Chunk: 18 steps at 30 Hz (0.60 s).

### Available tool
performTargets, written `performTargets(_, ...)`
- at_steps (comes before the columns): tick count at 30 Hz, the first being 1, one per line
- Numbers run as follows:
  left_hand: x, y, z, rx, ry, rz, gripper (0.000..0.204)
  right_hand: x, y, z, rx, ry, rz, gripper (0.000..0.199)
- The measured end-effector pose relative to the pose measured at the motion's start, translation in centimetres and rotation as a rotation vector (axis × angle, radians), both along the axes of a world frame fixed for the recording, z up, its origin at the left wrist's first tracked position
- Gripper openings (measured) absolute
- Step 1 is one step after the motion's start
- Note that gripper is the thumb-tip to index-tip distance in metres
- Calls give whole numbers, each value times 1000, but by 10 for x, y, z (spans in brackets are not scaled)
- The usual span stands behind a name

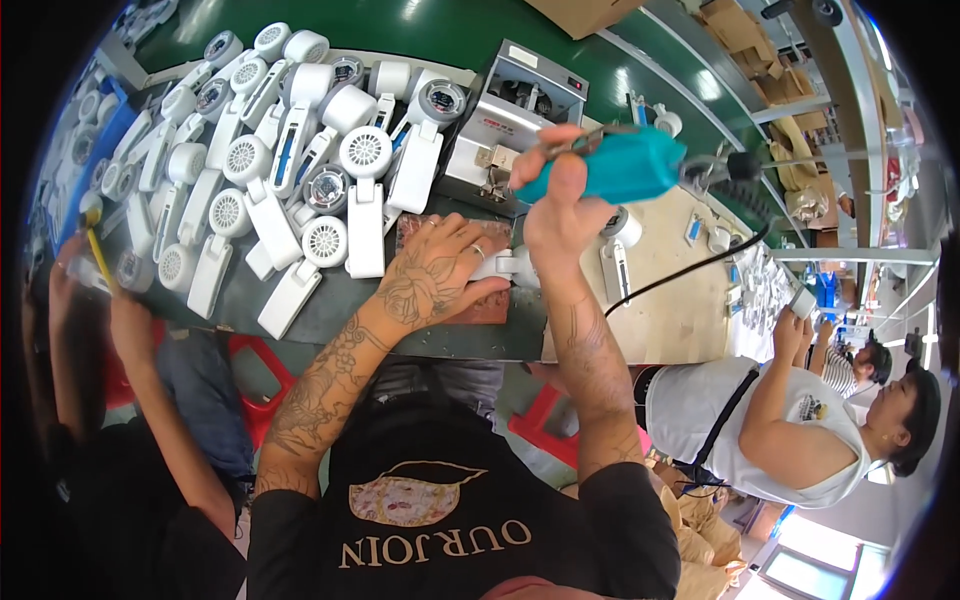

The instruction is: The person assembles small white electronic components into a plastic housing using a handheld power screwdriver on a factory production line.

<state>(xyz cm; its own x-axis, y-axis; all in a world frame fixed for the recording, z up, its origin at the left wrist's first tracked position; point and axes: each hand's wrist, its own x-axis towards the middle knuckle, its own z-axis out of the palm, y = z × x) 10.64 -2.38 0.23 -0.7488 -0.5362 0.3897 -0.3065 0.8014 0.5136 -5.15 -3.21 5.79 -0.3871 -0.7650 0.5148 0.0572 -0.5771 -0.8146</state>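
My right hand (562, 205) is wrapped round a teal electric screwdriver (632, 166), raised above the work surface, with a black cable attached at its far end. My left hand (436, 268) presses on a white handheld fan (508, 266), fingers over it and thumb along its near side. That fan rests on a reddish-brown mat (488, 309), and much of it is hidden by my two hands. The screwdriver's tip cannot be made out behind my fingers.
Many white handheld fans (268, 215) lie piled on the left. A grey metal machine (505, 125) stands behind the mat. Another fan (618, 255) lies on the wooden board (660, 330) to the right. Co-workers sit on both sides; the left one's hand (130, 325) holds a yellow-handled tool.
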Motion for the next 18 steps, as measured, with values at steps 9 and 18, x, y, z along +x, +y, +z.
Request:
performTargets(9,-2,2,-4,5,-13,23,47,-7,-21,-25,6,224,-119,39)
performTargets(18,-1,0,-5,45,-11,11,46,-5,43,5,186,-51,-80,48)
